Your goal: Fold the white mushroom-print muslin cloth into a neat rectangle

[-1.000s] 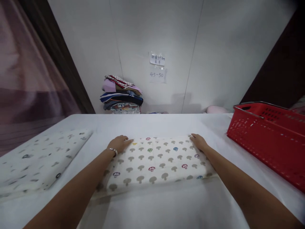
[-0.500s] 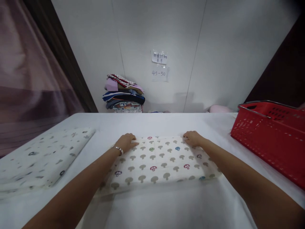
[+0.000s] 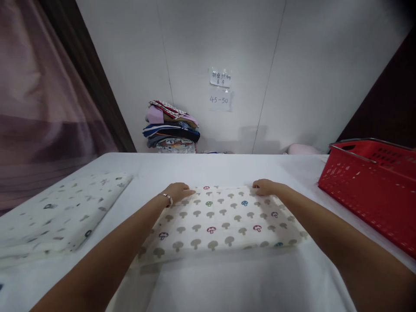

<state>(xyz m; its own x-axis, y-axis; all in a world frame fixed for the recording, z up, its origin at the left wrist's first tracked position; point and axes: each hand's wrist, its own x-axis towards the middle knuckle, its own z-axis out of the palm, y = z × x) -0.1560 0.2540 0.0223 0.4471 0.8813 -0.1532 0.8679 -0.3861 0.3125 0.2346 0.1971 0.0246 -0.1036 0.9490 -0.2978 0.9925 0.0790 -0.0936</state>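
A white cloth (image 3: 224, 221) printed with grey mushrooms and a few coloured ones lies folded in a wide rectangle before me. At its far left corner, my left hand (image 3: 177, 193) is closed on the edge, the thumb stretched along the top; a bracelet circles that wrist. My right hand (image 3: 264, 187) has its fingers curled round the far edge near the right corner. The fingertips of both hands are partly hidden. The cloth's near edge lies between my forearms, and its side parts are partly covered by them.
On the left of the white table (image 3: 227, 169) lies another folded patterned cloth (image 3: 65, 212). A red plastic basket (image 3: 367, 190) with metal handles stands at the right. Stacked fabrics (image 3: 172, 128) rise behind the table, and paper notes (image 3: 221, 89) hang on the wall.
My left hand has shifted slightly along the far left corner, with its thumb straighter on the cloth. My right hand stays at the far edge. The whole view has moved a little.
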